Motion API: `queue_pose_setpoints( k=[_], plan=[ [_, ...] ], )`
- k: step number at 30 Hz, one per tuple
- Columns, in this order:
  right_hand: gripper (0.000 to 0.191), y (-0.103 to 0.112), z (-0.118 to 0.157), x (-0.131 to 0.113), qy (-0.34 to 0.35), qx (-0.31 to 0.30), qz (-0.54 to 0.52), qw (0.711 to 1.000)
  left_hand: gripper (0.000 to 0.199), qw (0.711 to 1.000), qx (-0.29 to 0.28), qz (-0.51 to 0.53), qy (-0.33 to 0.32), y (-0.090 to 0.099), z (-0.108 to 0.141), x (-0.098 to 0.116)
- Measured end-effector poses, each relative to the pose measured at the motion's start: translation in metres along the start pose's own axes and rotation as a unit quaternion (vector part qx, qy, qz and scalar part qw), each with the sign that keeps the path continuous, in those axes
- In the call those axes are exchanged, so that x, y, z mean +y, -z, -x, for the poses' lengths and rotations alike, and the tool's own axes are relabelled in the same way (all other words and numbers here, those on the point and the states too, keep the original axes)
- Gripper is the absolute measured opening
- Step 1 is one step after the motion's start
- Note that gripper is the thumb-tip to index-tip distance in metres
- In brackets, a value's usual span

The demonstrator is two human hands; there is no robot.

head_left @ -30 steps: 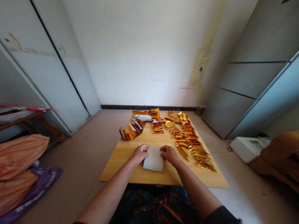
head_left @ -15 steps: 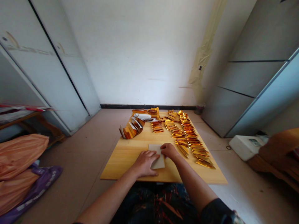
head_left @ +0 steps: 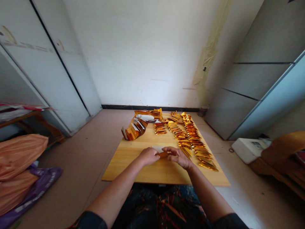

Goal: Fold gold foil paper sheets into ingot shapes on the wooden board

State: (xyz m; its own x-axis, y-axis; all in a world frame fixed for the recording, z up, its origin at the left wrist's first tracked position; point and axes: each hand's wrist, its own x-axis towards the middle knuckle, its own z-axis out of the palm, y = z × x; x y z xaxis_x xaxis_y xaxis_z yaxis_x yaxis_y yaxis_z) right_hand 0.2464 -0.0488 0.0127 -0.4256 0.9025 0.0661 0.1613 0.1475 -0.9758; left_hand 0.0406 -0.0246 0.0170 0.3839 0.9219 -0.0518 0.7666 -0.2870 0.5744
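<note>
A sheet of gold foil paper [head_left: 163, 155] is bent over on the wooden board, its gold side showing along the near edge and its pale side behind. My left hand [head_left: 148, 156] pinches the left end of the sheet between thumb and fingers. At the right end, the curved fingers and thumb of my right hand [head_left: 179, 157] hold the paper. Folded gold foil pieces [head_left: 194, 135] lie in overlapping rows right of my hands. A curved stack of unfolded gold sheets [head_left: 135, 129] rests at the far left of the board.
The wooden board [head_left: 124, 171] stands before my lap. A white roll-like bundle [head_left: 145, 117] and more gold paper [head_left: 156, 113] lie at its back edge. Orange and purple bags [head_left: 21, 156] are on the left, a white box [head_left: 246, 150] on the right.
The sheet lay flat, pale side up, under my hands; its near part is now lifted and folded away from me, showing gold. Both hands moved to its ends.
</note>
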Motion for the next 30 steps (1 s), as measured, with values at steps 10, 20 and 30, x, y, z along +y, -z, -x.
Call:
queue_pose_setpoints(
  k=[10,20,30],
  plan=[
    [0.014,-0.019,-0.036,0.025,-0.096,0.224,0.261,0.934,0.032,0.998,0.008,-0.018,0.055,0.000,-0.036,-0.011],
    [0.016,-0.035,-0.054,0.022,-0.161,0.207,0.479,0.837,0.041,0.984,0.169,-0.020,0.053,-0.023,-0.020,-0.028],
    [0.016,-0.036,-0.054,0.020,-0.175,0.196,0.500,0.825,0.014,0.987,0.149,-0.046,0.031,-0.030,-0.015,-0.023]
  ],
)
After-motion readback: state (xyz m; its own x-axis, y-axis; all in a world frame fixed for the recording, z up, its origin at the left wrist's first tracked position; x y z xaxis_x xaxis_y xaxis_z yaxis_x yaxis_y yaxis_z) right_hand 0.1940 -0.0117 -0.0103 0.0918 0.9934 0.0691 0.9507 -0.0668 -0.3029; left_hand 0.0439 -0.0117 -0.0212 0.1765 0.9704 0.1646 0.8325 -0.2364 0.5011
